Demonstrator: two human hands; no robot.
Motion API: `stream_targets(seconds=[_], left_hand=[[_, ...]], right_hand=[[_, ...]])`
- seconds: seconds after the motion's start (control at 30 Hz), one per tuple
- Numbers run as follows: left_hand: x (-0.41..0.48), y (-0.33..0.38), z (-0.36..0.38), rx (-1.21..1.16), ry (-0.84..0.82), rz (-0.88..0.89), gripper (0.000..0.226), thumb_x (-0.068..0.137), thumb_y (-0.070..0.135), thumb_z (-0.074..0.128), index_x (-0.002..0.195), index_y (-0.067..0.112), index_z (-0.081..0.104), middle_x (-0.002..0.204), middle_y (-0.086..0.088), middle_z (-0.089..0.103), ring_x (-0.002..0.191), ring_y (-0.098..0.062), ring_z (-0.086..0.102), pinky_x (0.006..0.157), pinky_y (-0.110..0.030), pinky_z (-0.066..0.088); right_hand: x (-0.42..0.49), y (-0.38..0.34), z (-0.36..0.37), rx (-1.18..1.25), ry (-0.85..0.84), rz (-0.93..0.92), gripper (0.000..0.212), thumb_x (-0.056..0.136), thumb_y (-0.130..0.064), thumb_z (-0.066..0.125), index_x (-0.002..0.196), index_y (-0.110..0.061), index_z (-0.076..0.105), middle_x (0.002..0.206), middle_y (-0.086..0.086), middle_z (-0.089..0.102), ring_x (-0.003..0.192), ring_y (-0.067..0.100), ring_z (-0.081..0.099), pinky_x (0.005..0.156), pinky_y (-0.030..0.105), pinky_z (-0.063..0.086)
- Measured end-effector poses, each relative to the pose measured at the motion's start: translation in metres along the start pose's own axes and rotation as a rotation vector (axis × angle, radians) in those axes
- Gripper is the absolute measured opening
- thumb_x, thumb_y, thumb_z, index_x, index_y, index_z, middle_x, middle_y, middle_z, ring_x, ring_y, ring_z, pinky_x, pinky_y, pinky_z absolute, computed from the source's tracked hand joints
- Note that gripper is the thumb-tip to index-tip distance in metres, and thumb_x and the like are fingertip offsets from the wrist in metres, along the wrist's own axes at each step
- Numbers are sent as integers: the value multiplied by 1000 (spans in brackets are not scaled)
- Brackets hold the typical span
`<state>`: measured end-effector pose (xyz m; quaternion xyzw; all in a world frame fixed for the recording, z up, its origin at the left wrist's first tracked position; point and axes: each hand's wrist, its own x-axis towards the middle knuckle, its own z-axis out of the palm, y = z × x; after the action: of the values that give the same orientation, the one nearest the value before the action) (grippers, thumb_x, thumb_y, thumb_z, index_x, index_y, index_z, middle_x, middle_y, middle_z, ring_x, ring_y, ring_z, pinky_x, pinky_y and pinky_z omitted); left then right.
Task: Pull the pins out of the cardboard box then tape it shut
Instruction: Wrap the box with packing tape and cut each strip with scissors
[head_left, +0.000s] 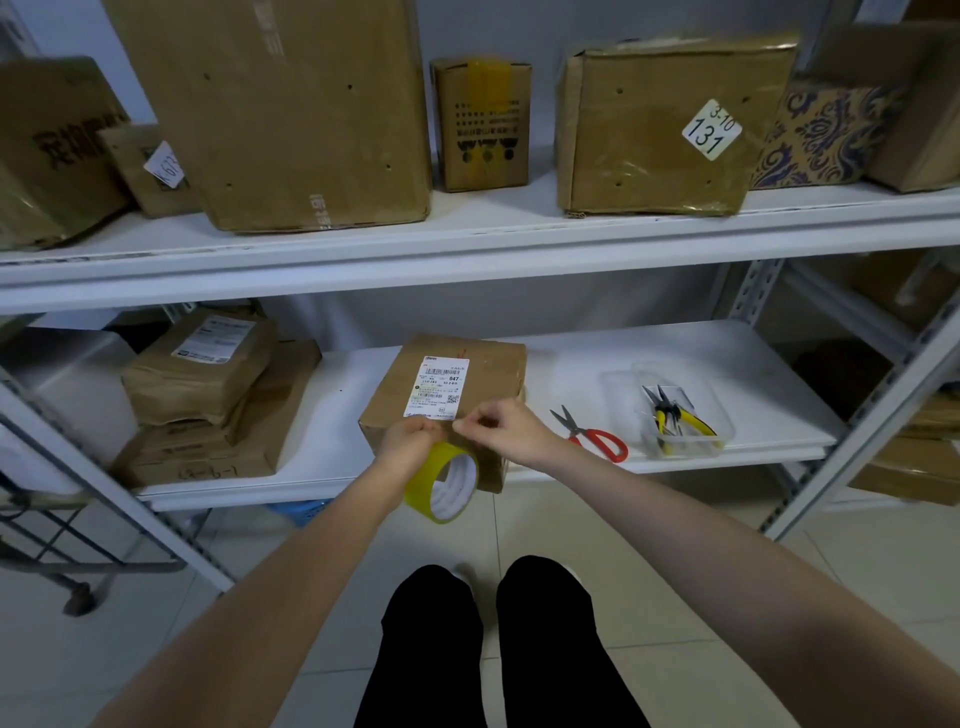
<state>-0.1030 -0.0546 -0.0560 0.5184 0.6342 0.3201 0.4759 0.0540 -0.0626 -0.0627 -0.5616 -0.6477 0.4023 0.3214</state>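
White shelving carries the cardboard box (447, 395) on its lower shelf (727, 358). Left grip (410, 434) is closed around the yellow tape roll (441, 483) at the box's near edge; right grip (498, 423) pinches something too small to tell beside it. Beyond the right grip lie red scissors (592, 436).

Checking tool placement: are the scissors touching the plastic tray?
Apart. The head view shows bare white shelf between the scissors and the tray.

Brown labelled cardboard box (447, 395) on the lower shelf, yellow tape roll (441, 483) at its near edge
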Motion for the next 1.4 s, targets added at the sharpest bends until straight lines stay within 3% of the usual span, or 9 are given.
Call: stream_targets(seconds=[0.1, 0.33, 0.47, 0.6, 0.73, 0.93, 1.13, 1.27, 1.4], left_hand=[[-3, 3, 5, 6, -32, 24, 22, 90, 5, 54, 70, 15, 56, 88, -5, 58, 91, -18, 50, 71, -20, 39], [-11, -5, 10, 50, -69, 54, 11, 90, 11, 59, 91, 16, 68, 106, -5, 64, 108, -22, 57, 96, -30, 42], [-18, 0, 9, -51, -119, 8, 56, 86, 11, 65, 138, 20, 46, 129, 2, 54, 117, -20, 54, 95, -30, 45], [-22, 6, 7, 179, -286, -87, 22, 85, 30, 67, 105, 23, 62, 109, 0, 62, 102, -18, 56, 83, -33, 46], [-20, 12, 18, 117, -303, -109, 19, 83, 29, 71, 79, 16, 58, 86, -4, 60, 78, -17, 56, 71, -29, 47], [-20, 9, 26, 193, -182, -54, 33, 87, 19, 67, 118, 11, 60, 118, -5, 61, 105, -22, 56, 87, -29, 44], [-15, 4, 20, 241, -181, -159, 47, 86, 28, 68, 127, 8, 55, 128, -10, 56, 118, -27, 53, 85, -28, 40], [-8, 4, 16, 300, -124, -82, 13, 83, 24, 71, 89, 18, 61, 107, -5, 58, 106, -22, 55, 86, -31, 43], [4, 0, 13, 231, -70, -43, 17, 80, 11, 69, 71, 23, 60, 99, 0, 59, 105, -20, 55, 83, -24, 40]], right_hand=[[-1, 0, 7, -21, 52, -41, 13, 84, -17, 72, 79, -5, 73, 69, -7, 65, 62, 2, 56, 65, 19, 45], [-11, 12, 12, -113, 172, 48, 19, 89, -17, 64, 80, -3, 72, 71, 8, 63, 67, 16, 53, 55, 22, 37], [-15, 27, 7, -93, 258, 130, 17, 89, -17, 65, 81, -3, 71, 69, -1, 60, 72, 15, 54, 64, 23, 36], [-20, 35, -4, -83, 306, 133, 16, 88, -15, 66, 77, -5, 71, 75, 8, 68, 75, 19, 59, 67, 28, 44], [-21, 32, -11, -182, 281, 130, 21, 90, -14, 62, 71, -8, 62, 71, 8, 61, 70, 19, 54, 64, 28, 39], [-20, 33, -24, -242, 303, 198, 24, 93, -14, 59, 80, 5, 66, 72, 12, 62, 70, 21, 53, 63, 26, 39], [-18, 31, -24, -336, 227, 157, 18, 95, -16, 57, 82, -5, 64, 79, 5, 61, 74, 17, 53, 65, 23, 37], [-7, 23, -24, -358, 249, 85, 21, 94, -18, 57, 76, -7, 60, 81, 10, 65, 73, 21, 54, 64, 30, 42], [12, 11, -24, -304, 238, 48, 15, 91, -19, 60, 82, -8, 65, 85, 13, 69, 75, 21, 56, 68, 31, 43]])
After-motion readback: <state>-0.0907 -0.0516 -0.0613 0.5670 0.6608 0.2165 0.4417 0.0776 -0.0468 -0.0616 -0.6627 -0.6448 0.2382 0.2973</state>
